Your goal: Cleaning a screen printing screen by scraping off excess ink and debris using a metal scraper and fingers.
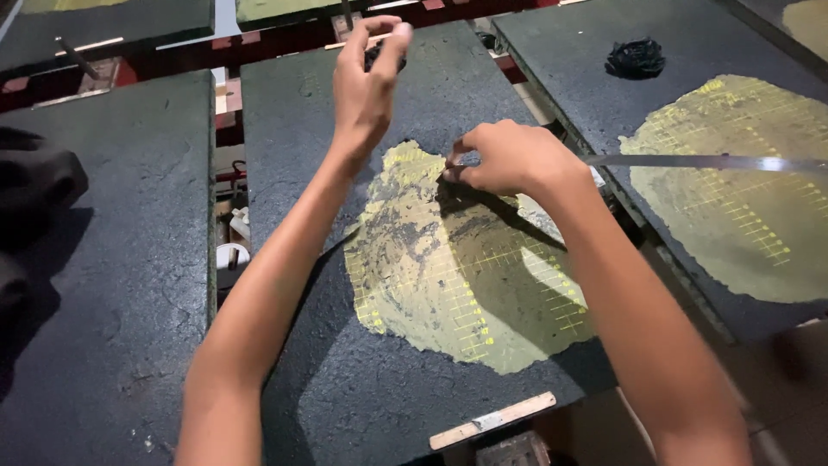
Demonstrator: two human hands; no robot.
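Yellow residue [457, 276] on the dark board [345, 380] — we scrape it; right hand [509, 160] grips the blade [707, 162], left hand [366, 82] pinches black scraps [373, 56] — next, steady strokes.

Black tangled clump [636, 58], neighbouring yellow-gridded sheet [733, 181]; wooden strip [492, 420], dark left slab [103, 259]

**Sheets on slabs, side by side**

A thin sheet [448, 276] lies on the middle slab [345, 380]. Right of it, another slab [690, 52] carries a second sheet [742, 190], with a tangled clump [636, 58] behind. A bare slab [112, 285] lies left.
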